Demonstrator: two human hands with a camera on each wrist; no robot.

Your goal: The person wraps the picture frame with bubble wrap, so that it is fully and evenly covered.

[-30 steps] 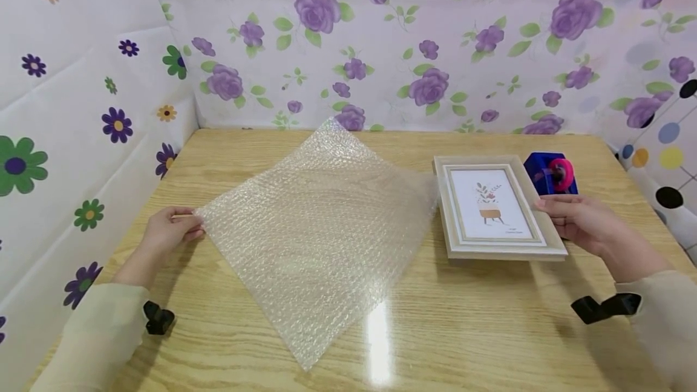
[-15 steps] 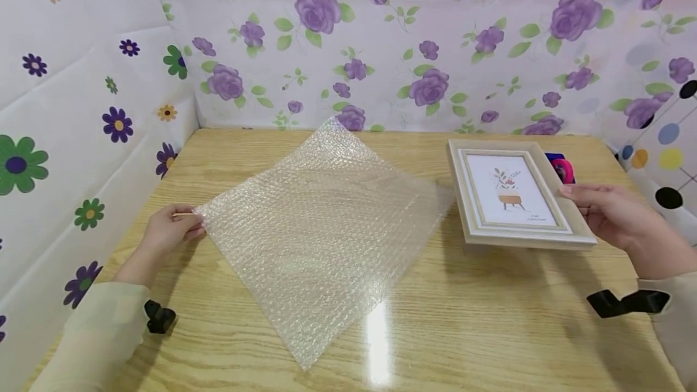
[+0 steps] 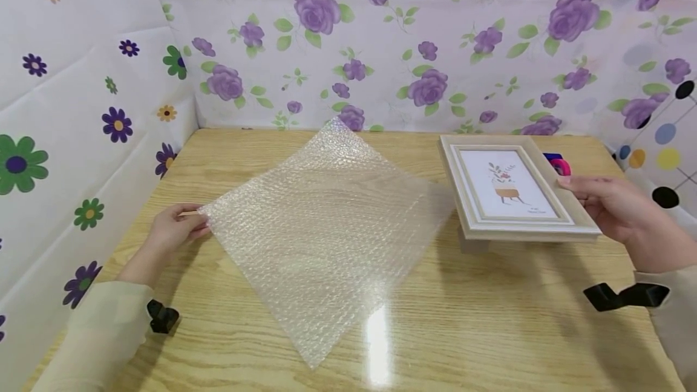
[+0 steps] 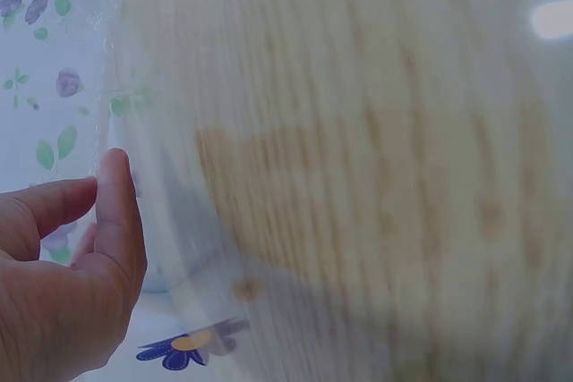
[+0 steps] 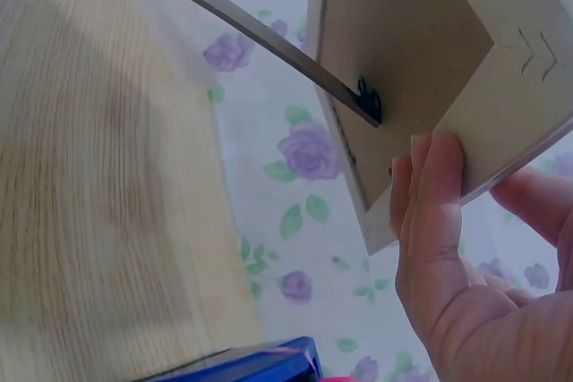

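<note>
A clear bubble wrap sheet (image 3: pixel 327 228) lies like a diamond on the wooden table. My left hand (image 3: pixel 175 227) pinches its left corner between thumb and fingers, as the left wrist view also shows. My right hand (image 3: pixel 612 207) grips the right edge of a cream picture frame (image 3: pixel 454 180), thumb on the front and fingers behind. The frame is held above the table, tilted, its flower-pot print facing up. From its back a stand leg (image 5: pixel 260 33) sticks out in the right wrist view. The sheet's right corner reaches to the frame's left side.
A blue tape dispenser (image 3: pixel 553 157) with a pink roll stands behind the picture frame, mostly hidden by it. Flowered cloth (image 3: pixel 381 47) hangs along the table's back and sides. Black wrist mounts (image 3: pixel 626 297) sit at the sleeves.
My right hand has lifted the picture frame and carried it slightly right and back, covering more of the tape dispenser. My left hand stays at the bubble wrap's corner, barely shifted.
</note>
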